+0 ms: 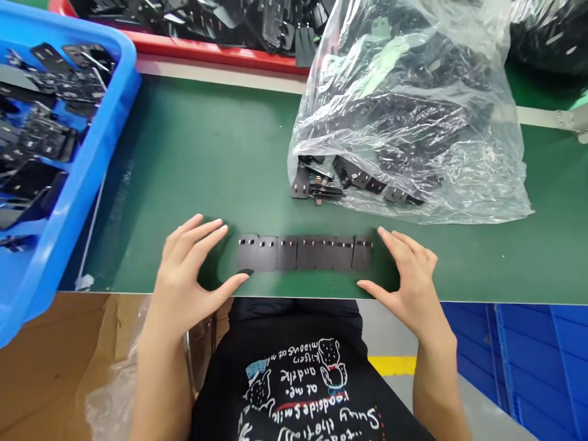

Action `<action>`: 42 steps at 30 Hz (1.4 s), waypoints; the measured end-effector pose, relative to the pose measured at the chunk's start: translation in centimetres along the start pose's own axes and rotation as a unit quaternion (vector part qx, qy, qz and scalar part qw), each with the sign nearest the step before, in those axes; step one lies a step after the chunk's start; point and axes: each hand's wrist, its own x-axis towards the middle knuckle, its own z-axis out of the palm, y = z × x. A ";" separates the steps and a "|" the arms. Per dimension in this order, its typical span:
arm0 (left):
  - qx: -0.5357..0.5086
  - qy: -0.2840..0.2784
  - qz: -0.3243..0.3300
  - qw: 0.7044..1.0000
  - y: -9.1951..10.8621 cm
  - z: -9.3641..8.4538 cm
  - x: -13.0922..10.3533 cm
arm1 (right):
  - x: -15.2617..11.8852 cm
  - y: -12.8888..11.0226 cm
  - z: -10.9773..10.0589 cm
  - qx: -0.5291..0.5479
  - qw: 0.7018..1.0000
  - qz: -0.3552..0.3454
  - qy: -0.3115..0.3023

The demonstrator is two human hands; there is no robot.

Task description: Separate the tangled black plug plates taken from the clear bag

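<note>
A row of several flat black plates [287, 257] lies side by side on the green table, each with small shiny studs near its far edge. At the row's left end my left hand [188, 266] is spread, thumb and fingers apart, holding nothing. My right hand [407, 269] is likewise open beyond the right end, with its thumb and fingers parted and nothing in them. Both hands look apart from the plates. Beyond the row sits a clear plastic bag [478, 177] full of black parts, and a few loose black pieces [301, 184] spill from its mouth.
On the left a blue bin [124, 79] holds black parts and overlaps the table. A red tray [220, 49] of similar parts stands at the back. Below the near edge are a cardboard box [68, 367] and blue crates [537, 355].
</note>
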 end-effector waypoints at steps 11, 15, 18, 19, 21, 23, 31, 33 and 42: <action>0.027 -0.018 0.001 0.999 -0.3 0.6 -0.7 | 0.7 -1.4 -0.2 0.021 1.000 -0.003 -0.016; 0.028 -0.025 0.001 0.999 -0.2 0.7 -0.7 | 3.0 -4.1 -0.3 0.001 0.999 -0.041 -0.024; 0.031 -0.030 0.000 0.999 -0.3 0.5 -0.8 | 5.0 -6.4 0.5 -0.047 0.991 -0.103 -0.076; 0.033 -0.032 0.001 0.999 -0.4 0.4 -0.9 | 5.4 -7.0 0.8 -0.064 0.987 -0.121 -0.090; 0.035 -0.034 0.005 0.999 -0.5 0.2 -1.1 | 6.3 -7.9 0.8 -0.091 0.978 -0.156 -0.109; 0.037 -0.031 0.012 0.999 -0.7 0.2 -1.2 | 7.7 -8.4 0.1 -0.105 0.966 -0.201 -0.127; 0.061 -0.020 0.010 0.998 -1.1 0.5 -1.5 | 24.1 -11.2 -6.8 -0.137 0.957 -0.244 0.074; 0.060 -0.018 0.006 0.998 -1.1 0.5 -1.6 | 25.6 -11.5 -7.9 -0.114 0.959 -0.229 0.123; 0.010 -0.015 -0.001 1.000 -1.0 0.2 -1.4 | 7.9 -4.3 -5.6 -0.050 0.991 -0.105 -0.064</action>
